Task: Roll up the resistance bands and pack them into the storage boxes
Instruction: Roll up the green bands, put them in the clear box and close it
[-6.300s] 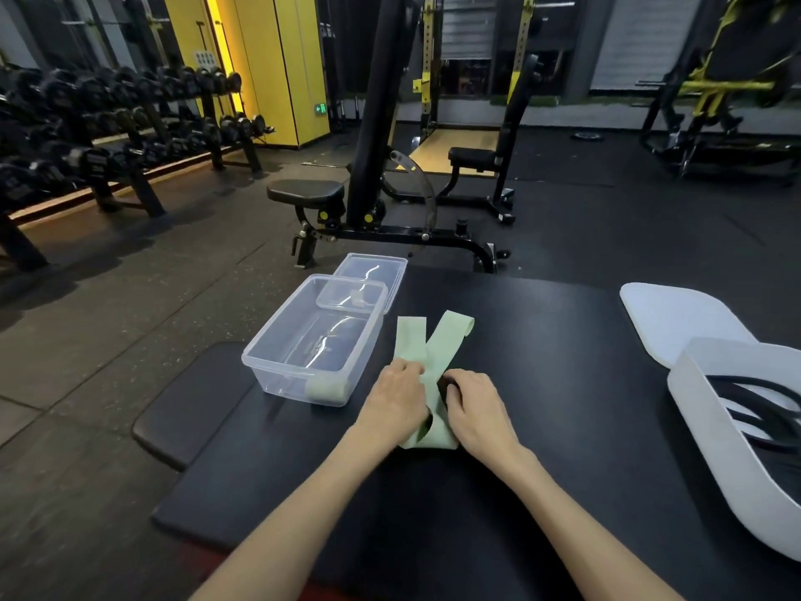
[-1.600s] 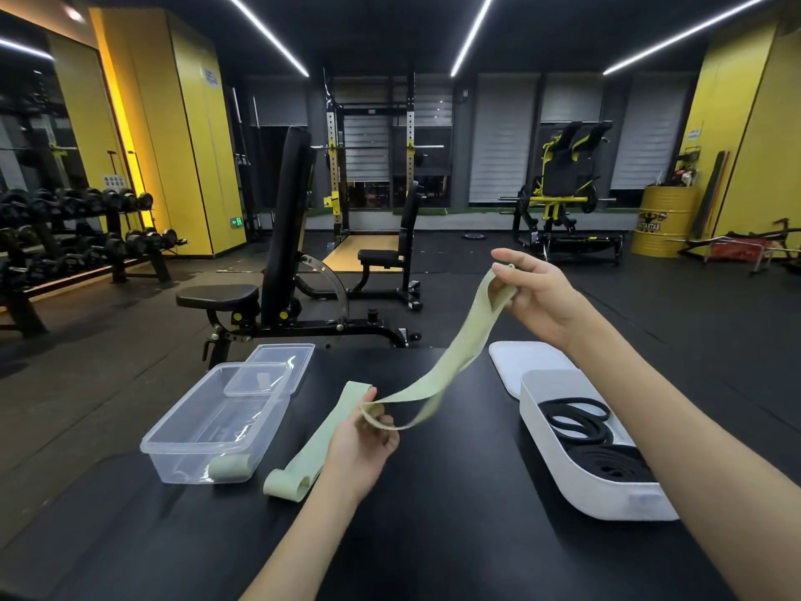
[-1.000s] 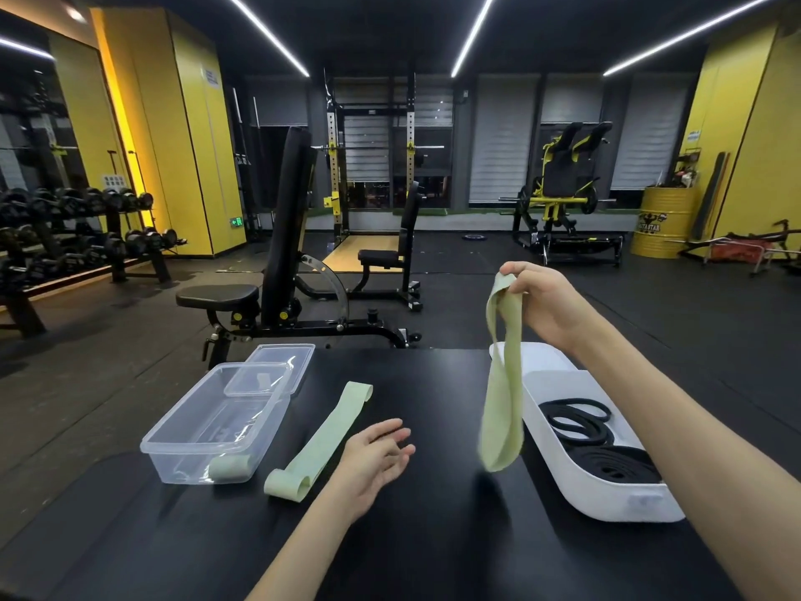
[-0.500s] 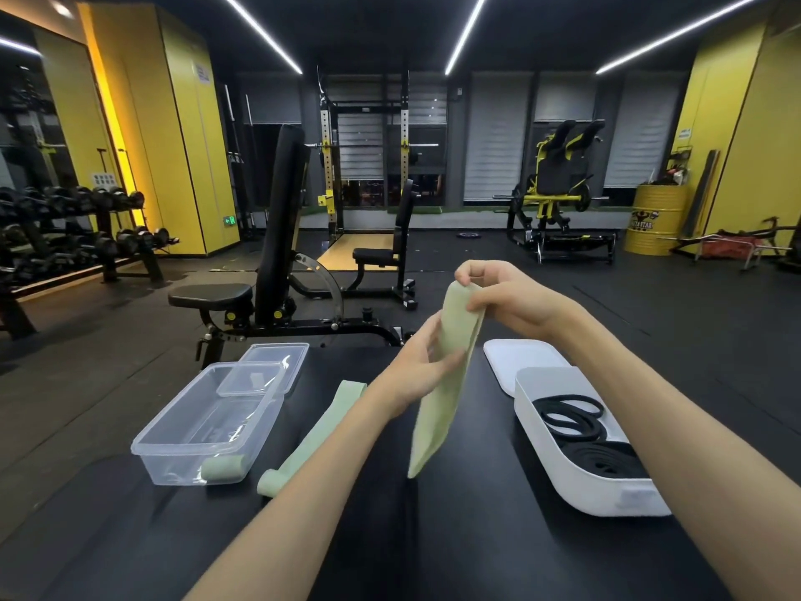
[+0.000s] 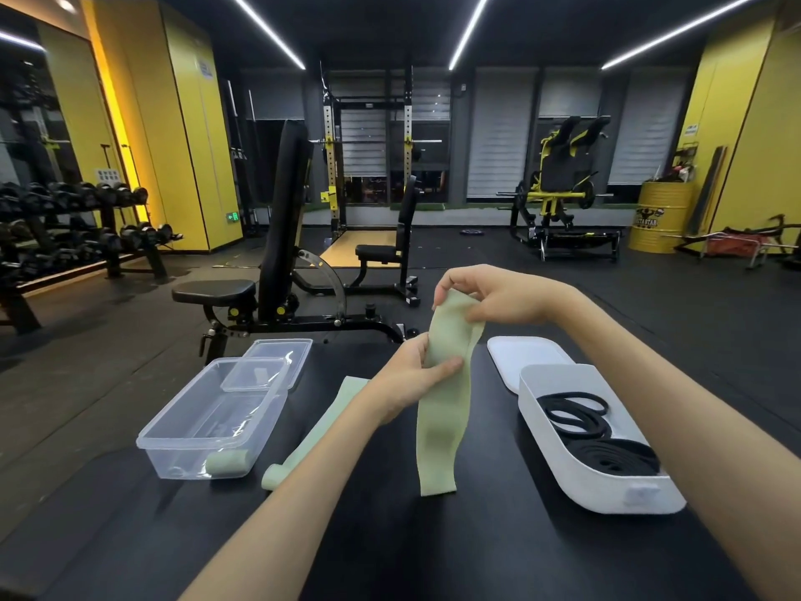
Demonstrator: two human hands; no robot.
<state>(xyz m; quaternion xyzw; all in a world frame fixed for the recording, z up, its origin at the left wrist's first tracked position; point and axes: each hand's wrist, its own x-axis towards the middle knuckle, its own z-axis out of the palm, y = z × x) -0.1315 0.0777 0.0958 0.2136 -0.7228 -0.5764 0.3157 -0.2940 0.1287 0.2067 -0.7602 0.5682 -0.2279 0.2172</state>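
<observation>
Your right hand [image 5: 498, 297] and left hand [image 5: 418, 370] both pinch the green band [image 5: 437, 418], fingers closed, seemingly flattening it for rolling.

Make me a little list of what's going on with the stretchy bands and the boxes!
Left hand: pinching the hanging green band partway down
Right hand: holding that band's top end
Second green band: flat on the table, near end curled
Clear box: one rolled green band inside
Clear lid: resting on the box's far end
White box: black bands inside
White lid: behind the white box
</observation>
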